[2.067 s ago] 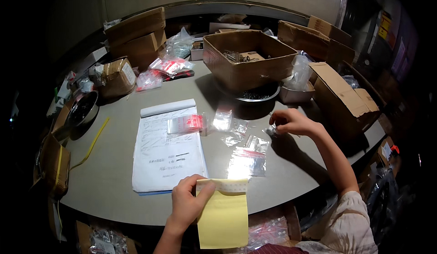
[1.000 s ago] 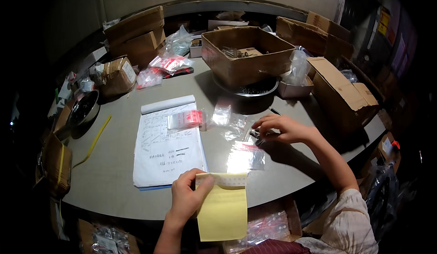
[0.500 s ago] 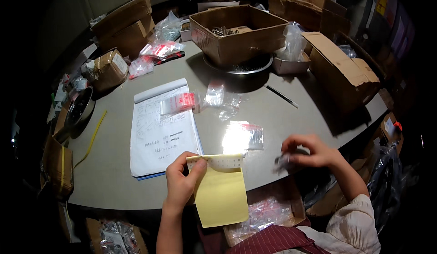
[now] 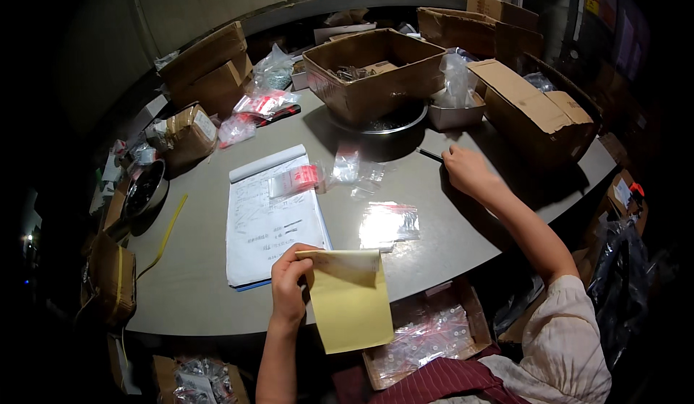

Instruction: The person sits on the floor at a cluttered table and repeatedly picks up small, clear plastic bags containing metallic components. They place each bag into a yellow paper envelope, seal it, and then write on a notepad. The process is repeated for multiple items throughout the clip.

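My left hand [image 4: 288, 288] pinches the upper left corner of a yellow sheet of paper [image 4: 350, 313], which hangs down over the table's near edge with a pale strip along its top. Reaching far out to the right, my right hand [image 4: 468, 170] has its fingers closed on a dark pen [image 4: 429, 155] lying on the table; the pen's other end is hidden under the hand. A notepad [image 4: 267, 248] with handwriting lies left of the paper. Clear zip bags with a red stripe [image 4: 390, 222] rest just beyond it.
Smaller plastic bags [image 4: 345, 164] and a red-marked bag [image 4: 296, 180] lie mid-table. At the back, a cardboard box [image 4: 372, 78] stands over a metal bowl [image 4: 387, 125]. An opened carton [image 4: 531, 100] borders the right side. Below the table edge sits a box of bagged parts [image 4: 434, 335].
My right hand has moved away from the table's near edge, forward to the pen. The dark, blurred thing at its fingers no longer shows. My left hand still holds the yellow paper.
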Tool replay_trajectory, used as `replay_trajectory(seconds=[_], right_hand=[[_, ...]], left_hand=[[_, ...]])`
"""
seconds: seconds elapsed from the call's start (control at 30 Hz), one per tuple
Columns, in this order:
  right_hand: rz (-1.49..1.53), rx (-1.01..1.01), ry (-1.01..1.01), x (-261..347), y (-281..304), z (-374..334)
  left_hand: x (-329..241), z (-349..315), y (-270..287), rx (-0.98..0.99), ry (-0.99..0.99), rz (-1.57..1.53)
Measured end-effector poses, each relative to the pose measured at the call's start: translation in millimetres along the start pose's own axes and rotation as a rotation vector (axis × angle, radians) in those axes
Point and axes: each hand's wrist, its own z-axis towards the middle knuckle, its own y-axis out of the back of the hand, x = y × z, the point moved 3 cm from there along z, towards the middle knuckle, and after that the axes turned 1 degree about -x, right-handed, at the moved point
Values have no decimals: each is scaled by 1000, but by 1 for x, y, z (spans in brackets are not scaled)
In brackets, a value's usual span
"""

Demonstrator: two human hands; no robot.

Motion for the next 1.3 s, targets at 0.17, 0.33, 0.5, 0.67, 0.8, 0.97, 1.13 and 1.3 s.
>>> replay_trajectory(seconds=[0.17,0.33,0.5,0.67,0.8,0.97,1.13,1.3], right_hand=[[268,188,11,28,39,-19],[963,550,68,69,98,-81],[1392,462,168,97,116,-84],[1799,515,77,150,103,-43],[1806,527,241,194,102,-20],[1684,653,273,227,108,-3],[1890,678,236,252,105,4],[2190,-66,-58,164,113,91]], left_hand=[[-5,-6,-1,-25,-10,-134],[10,-9,6,-57,-43,-290],[-5,-7,1,-112,-10,-277],[-14,0,-3,91,-69,157],[-19,-15,-10,277,162,282],[-27,-23,-6,200,-7,260],[-40,-40,8,220,202,-24],[-45,-78,100,199,146,-319]])
